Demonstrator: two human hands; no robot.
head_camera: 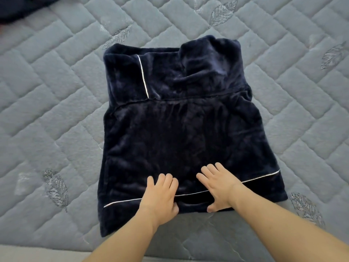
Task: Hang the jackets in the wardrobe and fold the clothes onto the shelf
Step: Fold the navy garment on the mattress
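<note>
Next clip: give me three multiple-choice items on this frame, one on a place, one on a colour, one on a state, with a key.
1. Where does the navy fleece garment lie?
A. on a quilted mattress
B. on a hanger
C. in a drawer

2. What colour is the garment's piping?
A. red
B. white
C. yellow

3. How are the left hand and right hand?
A. both in fists
B. flat on the fabric near its closest edge
C. lifted clear of it

Key: A, the grey quilting surrounds the garment; B, thin white lines; B, fingers spread on the cloth.
</note>
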